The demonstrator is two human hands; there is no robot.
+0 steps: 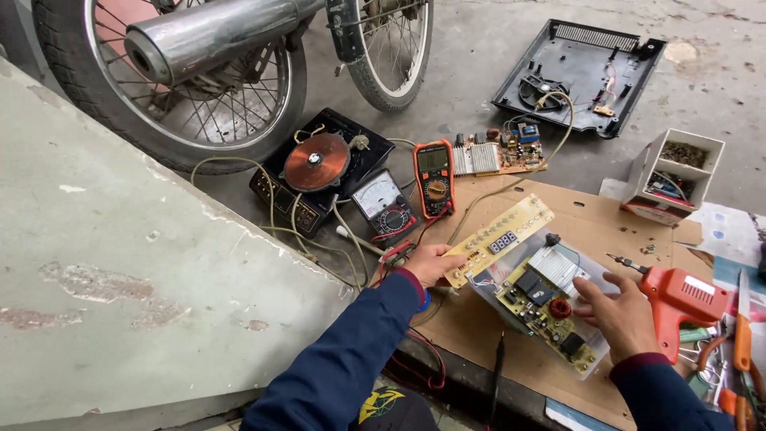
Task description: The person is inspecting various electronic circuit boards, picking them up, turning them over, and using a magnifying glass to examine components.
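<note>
L hand (427, 263) grip pinching display board (499, 239); R hand (618, 307) spread over circuit board (542, 307); parts box (674, 175) w/ wires

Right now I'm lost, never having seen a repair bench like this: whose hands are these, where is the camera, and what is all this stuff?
The camera sits on the person's head, looking down at their own hands over a cardboard sheet. The left hand grips a yellow display board. The right hand rests on a circuit board lying on clear plastic. Beside it lies an orange glue gun. Farther off are an orange multimeter, a copper coil, and motorcycle wheels.
</note>
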